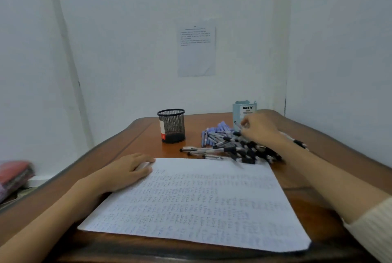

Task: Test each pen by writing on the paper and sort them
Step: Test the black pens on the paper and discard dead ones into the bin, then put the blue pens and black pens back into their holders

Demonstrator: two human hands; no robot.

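Observation:
A lined sheet of paper (201, 199) covered in rows of small test scribbles lies on the brown table (140, 137). My left hand (125, 171) rests on the paper's far left corner, its fingers loosely bent, and holds nothing. A pile of several pens (224, 146), some with black caps and some lilac, lies beyond the paper at the right. My right hand (261, 129) hovers over the pile's far side and pinches a dark pen (238, 126) between thumb and fingertips, just in front of the pale blue cup (244, 112).
A black mesh pen holder (171, 126) stands at the back middle of the table, left of the pile. A printed sheet (196, 50) hangs on the wall. Off the table's left edge lies a red bundle (14, 173). A wall closes the right side.

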